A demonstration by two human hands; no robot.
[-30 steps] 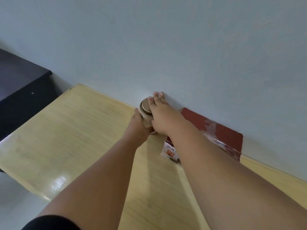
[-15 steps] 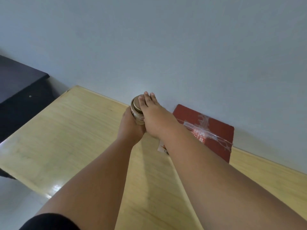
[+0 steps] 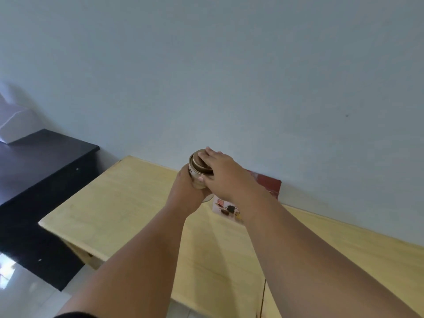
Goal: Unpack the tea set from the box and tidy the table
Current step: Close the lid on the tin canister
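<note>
Tea tin, gold with a round lid, is held in 2 grips over the far side of the bench, close to the wall and just left of the red box. It tilts, lid toward the camera. The left grip is wrapped round its body from below. The right grip is clamped over the lid, fingers across the top, thumb on the side. A dark cabinet stands left of the bench.
</note>
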